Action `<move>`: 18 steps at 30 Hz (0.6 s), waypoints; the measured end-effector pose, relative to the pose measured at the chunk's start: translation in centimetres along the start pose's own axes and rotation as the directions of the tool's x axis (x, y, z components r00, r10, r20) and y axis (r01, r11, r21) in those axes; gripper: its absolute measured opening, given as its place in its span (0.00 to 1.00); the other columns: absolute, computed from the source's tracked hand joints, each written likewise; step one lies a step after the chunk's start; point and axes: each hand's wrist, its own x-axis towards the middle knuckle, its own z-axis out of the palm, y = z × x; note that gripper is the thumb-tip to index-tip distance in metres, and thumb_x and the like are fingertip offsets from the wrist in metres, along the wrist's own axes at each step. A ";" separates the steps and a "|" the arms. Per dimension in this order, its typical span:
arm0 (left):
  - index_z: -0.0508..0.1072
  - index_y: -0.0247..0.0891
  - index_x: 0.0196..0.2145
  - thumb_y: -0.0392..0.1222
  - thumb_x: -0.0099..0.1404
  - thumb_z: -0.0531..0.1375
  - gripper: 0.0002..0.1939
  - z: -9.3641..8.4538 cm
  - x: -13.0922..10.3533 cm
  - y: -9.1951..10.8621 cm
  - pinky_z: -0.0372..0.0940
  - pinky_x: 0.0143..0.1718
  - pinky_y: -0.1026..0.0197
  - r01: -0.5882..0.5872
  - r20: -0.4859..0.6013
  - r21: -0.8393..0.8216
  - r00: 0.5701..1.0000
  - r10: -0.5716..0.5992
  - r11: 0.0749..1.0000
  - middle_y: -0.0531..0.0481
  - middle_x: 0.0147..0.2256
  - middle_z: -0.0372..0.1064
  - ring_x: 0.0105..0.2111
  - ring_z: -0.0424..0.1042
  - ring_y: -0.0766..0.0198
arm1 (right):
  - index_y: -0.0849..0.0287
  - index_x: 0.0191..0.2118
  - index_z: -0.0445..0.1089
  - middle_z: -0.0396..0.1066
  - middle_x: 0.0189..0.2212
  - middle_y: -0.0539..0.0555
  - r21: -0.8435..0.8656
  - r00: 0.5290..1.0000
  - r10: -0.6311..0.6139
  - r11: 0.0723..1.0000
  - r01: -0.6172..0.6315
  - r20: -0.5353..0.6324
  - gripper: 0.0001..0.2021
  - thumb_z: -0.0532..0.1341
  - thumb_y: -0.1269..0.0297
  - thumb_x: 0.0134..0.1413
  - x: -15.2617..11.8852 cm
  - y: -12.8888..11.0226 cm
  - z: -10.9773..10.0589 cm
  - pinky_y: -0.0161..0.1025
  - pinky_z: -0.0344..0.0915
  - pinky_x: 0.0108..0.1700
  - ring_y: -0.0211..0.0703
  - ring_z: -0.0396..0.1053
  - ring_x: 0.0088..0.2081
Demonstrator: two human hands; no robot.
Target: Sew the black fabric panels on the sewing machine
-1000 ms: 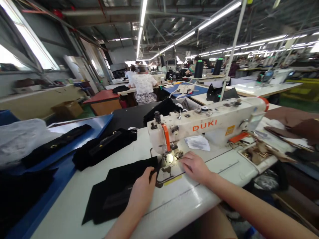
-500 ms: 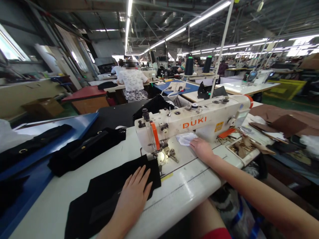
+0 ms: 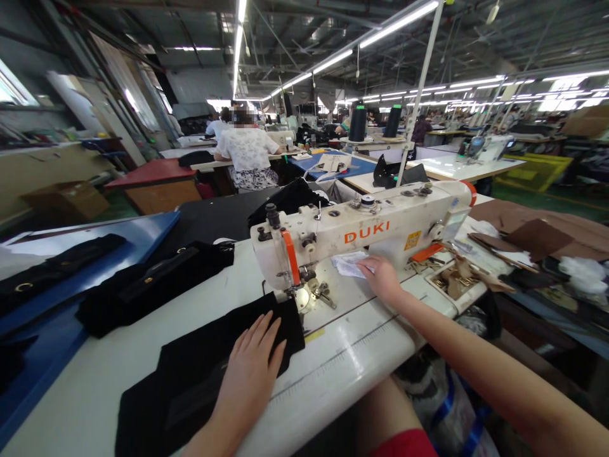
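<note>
Flat black fabric pieces with stepped edges (image 3: 197,355) lie on a glossy white surface (image 3: 361,355), their right end just beside the needle area of a long cream sewing machine with orange trim, lettered DUKI (image 3: 368,230). The left hand (image 3: 250,365) rests palm down on the cloth, its fingers stretched out and slightly parted, pressing rather than gripping. The cloth looks light, soft and firm enough to lie flat; it would probably slide easily here, so a flat palm should steady it and an outer edge suits lifting.

Under the machine's arm sits a small, loose stack of thin white slips (image 3: 346,264). The right hand (image 3: 383,279) reaches its near edge, fingers bent close together; whether they have pinched a slip cannot be told. The slips seem very light and easily creased, best taken by one edge between thumb and finger.

Farther right is a shallow white tray holding brass-coloured pieces (image 3: 441,294). To the left lies a thick black fabric bundle with gold-coloured fittings (image 3: 157,282). Beyond, a person in a white patterned top (image 3: 247,149) sits facing away.
</note>
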 end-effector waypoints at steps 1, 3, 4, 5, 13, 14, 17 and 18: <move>0.69 0.32 0.55 0.47 0.70 0.48 0.22 -0.2 0.0 0.0 0.63 0.55 0.44 -0.008 -0.032 -0.013 0.999 0.008 1.000 0.37 0.57 0.66 0.57 0.65 0.49 | 0.57 0.34 0.78 0.78 0.36 0.56 0.013 1.000 0.005 1.000 -0.005 0.004 0.10 0.59 0.70 0.60 0.2 0.0 -0.1 0.43 0.67 0.45 0.49 0.73 0.41; 0.69 0.32 0.55 0.46 0.70 0.49 0.21 -1.0 0.1 0.3 0.64 0.54 0.45 -0.044 -0.098 -0.030 0.994 0.041 0.999 0.37 0.56 0.67 0.57 0.66 0.50 | 0.57 0.34 0.79 0.78 0.36 0.56 0.050 1.000 0.009 0.999 -0.010 0.018 0.10 0.59 0.69 0.60 0.2 -0.5 -0.4 0.41 0.68 0.43 0.47 0.74 0.39; 0.68 0.32 0.55 0.45 0.70 0.50 0.21 -1.5 0.2 0.7 0.64 0.54 0.46 -0.071 -0.132 -0.034 0.989 0.066 0.997 0.37 0.56 0.67 0.56 0.66 0.50 | 0.57 0.34 0.79 0.79 0.35 0.55 0.076 0.999 0.001 0.997 -0.004 0.033 0.10 0.59 0.69 0.60 0.1 -1.0 -0.6 0.40 0.68 0.42 0.46 0.75 0.38; 0.67 0.32 0.56 0.44 0.70 0.50 0.20 -2.0 0.3 1.1 0.64 0.55 0.47 -0.103 -0.164 -0.032 0.982 0.097 0.994 0.36 0.56 0.67 0.56 0.66 0.51 | 0.57 0.34 0.79 0.78 0.35 0.54 0.111 0.998 -0.024 0.994 0.017 0.058 0.09 0.59 0.68 0.60 -0.2 -1.7 -0.6 0.39 0.68 0.41 0.45 0.75 0.37; 0.59 0.33 0.61 0.34 0.71 0.47 0.22 -2.4 1.9 4.6 0.68 0.48 0.53 -0.301 -0.172 -0.048 0.942 0.289 0.952 0.41 0.47 0.73 0.47 0.73 0.57 | 0.60 0.28 0.75 0.75 0.26 0.52 0.483 0.898 -0.359 0.852 0.203 0.255 0.10 0.61 0.70 0.59 -5.1 -11.2 2.0 0.35 0.65 0.39 0.39 0.70 0.31; 0.61 0.33 0.60 0.34 0.71 0.46 0.21 -2.1 1.9 4.3 0.70 0.45 0.55 -0.280 -0.177 -0.070 0.948 0.265 0.957 0.42 0.43 0.75 0.42 0.74 0.59 | 0.59 0.27 0.75 0.75 0.26 0.51 0.526 0.901 -0.339 0.836 0.155 0.272 0.10 0.61 0.70 0.60 -5.4 -12.0 2.4 0.34 0.65 0.38 0.38 0.70 0.31; 0.70 0.33 0.51 0.35 0.71 0.46 0.16 -1.9 1.7 2.4 0.72 0.39 0.59 -0.241 -0.211 -0.093 0.953 0.218 0.966 0.45 0.36 0.75 0.35 0.75 0.61 | 0.58 0.30 0.76 0.76 0.28 0.50 0.589 0.910 -0.301 0.804 0.082 0.284 0.10 0.60 0.69 0.61 -5.4 -12.8 2.9 0.33 0.66 0.39 0.37 0.71 0.31; 0.72 0.33 0.47 0.35 0.71 0.47 0.16 -2.1 1.8 1.6 0.72 0.39 0.59 -0.239 -0.210 -0.097 0.954 0.215 0.966 0.45 0.36 0.75 0.35 0.75 0.61 | 0.58 0.32 0.77 0.76 0.30 0.51 0.582 0.920 -0.292 0.808 0.091 0.261 0.09 0.60 0.69 0.61 -5.3 -12.6 2.9 0.35 0.66 0.40 0.38 0.72 0.33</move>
